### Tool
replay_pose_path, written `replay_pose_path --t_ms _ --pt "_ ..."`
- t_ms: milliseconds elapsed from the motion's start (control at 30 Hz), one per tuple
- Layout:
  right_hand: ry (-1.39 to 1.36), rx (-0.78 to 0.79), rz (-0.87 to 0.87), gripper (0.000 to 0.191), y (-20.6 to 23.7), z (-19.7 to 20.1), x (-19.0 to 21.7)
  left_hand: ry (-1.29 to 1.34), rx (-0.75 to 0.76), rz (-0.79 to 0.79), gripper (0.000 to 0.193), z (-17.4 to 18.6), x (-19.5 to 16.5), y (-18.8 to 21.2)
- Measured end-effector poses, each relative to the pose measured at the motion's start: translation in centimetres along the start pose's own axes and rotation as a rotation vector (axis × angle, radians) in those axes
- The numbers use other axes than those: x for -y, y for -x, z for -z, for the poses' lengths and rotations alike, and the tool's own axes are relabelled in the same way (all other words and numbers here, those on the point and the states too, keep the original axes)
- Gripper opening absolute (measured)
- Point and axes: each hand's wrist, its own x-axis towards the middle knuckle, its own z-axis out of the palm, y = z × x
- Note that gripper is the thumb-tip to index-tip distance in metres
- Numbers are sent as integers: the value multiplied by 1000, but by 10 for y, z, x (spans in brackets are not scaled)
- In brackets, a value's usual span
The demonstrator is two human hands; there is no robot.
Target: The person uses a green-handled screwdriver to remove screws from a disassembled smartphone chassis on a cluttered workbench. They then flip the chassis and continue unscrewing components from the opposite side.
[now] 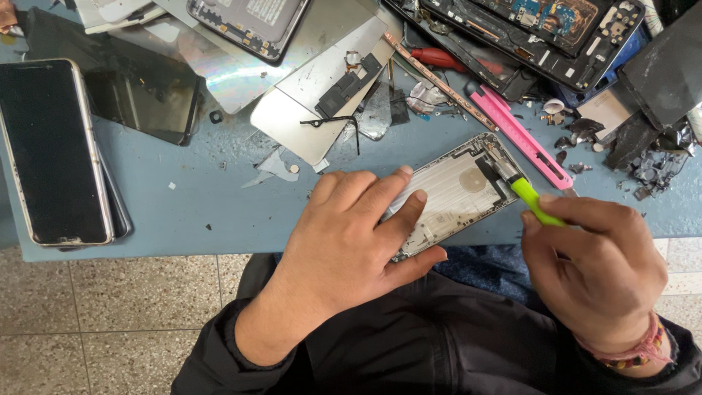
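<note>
R hand point(596, 274) w/ green tool point(534, 201) pointing up-left into phone frame point(457, 192).

Black sleeves, bare hands

Left hand point(344, 241) at 6 o'clock, black jacket cuff; right hand point(596, 267) at 4 o'clock, red braided thread band with coloured beads at the wrist.

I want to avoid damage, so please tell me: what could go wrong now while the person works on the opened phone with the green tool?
1. The opened phone lies at the table edge; if the left hand loosens, it may slide off.
2. The green tool in the right hand could slip and scratch parts inside.
3. Small loose pieces nearby could be knocked down.
</note>
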Motion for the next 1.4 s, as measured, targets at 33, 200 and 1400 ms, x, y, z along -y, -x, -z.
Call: replay_pose_path --t_ms 33,200,1400 --pt "-31 -10 -20 24 -2 1 2 0 -2 3 51 0 0 0" --pt "97 41 -128 24 -8 6 8 10 -11 16 51 0 -2 1" --pt "228 110 -145 29 -4 6 5 -6 -16 0 51 -2 -2 -1"
